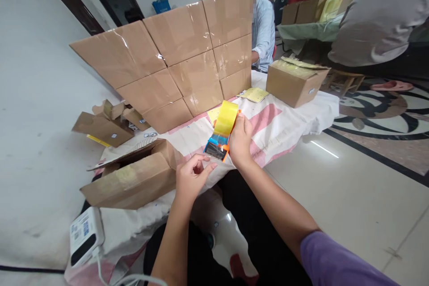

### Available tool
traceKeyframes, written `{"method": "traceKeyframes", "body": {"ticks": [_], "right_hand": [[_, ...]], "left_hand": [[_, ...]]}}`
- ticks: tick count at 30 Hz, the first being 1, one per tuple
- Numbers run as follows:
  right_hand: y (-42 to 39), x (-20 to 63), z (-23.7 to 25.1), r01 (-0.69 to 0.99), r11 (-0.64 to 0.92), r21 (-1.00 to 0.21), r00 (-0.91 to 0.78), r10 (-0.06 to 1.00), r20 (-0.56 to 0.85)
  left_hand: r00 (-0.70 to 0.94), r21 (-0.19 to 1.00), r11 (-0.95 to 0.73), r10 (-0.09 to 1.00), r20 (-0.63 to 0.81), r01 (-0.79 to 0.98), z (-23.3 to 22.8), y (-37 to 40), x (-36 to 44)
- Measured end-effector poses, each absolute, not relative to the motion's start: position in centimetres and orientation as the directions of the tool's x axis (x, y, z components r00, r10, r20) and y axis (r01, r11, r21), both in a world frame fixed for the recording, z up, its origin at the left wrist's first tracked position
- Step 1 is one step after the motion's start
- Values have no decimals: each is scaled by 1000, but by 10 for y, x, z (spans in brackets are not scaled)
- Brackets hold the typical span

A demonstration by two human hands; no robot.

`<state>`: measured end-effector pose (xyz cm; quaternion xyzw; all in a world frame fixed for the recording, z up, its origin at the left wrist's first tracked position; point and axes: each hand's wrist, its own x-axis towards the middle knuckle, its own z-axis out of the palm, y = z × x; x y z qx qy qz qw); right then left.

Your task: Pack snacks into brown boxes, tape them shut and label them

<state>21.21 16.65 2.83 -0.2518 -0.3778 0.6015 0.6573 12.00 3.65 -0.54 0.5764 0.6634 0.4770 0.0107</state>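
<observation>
My right hand (240, 139) grips a tape dispenser (221, 130) with a yellowish tape roll and an orange and blue frame, held up over the cloth-covered table (288, 120). My left hand (193, 175) is just below and left of it, thumb and fingers pinched at the loose end of the tape by the dispenser's mouth. An open cardboard box (134, 178) lies on its side directly left of my left hand.
A wall of taped cardboard boxes (174, 62) stands behind the table. A closed box (295, 81) sits at the far right and yellow sheets (254, 94) lie near it. Flattened cartons (107, 125) are at left, a white device (85, 234) at bottom left. Other people sit behind.
</observation>
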Motion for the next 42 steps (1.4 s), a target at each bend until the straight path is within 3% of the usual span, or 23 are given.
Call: {"method": "traceKeyframes", "body": {"ticks": [10, 16, 19, 22, 26, 30, 34, 42], "right_hand": [[159, 202, 28, -686, -123, -717, -162, 987, -15], [161, 195, 26, -705, -285, -649, -213, 958, -190], [165, 196, 21, -707, -208, -676, -171, 978, -123], [168, 200, 19, -681, -30, -731, -56, 998, 11], [167, 208, 21, -613, 182, -769, 94, 983, 158], [165, 211, 23, -601, 265, -754, 134, 963, 232], [165, 212, 24, -621, 249, -744, 132, 968, 214], [161, 206, 25, -643, 22, -766, 7, 1000, 24]], "left_hand": [[-295, 505, -128, 680, 671, 854, -15, 38, 115], [-333, 591, -142, 711, 619, 794, -22, 42, 109], [-319, 663, -147, 787, 528, 734, -16, 43, 109], [-327, 726, -119, 836, 441, 677, -11, 44, 112], [-369, 779, -75, 850, 376, 623, -9, 46, 115], [-398, 776, -68, 829, 393, 627, -9, 46, 114], [-398, 786, -53, 840, 368, 615, -8, 45, 112], [-391, 784, -80, 833, 392, 615, -12, 47, 103]]}}
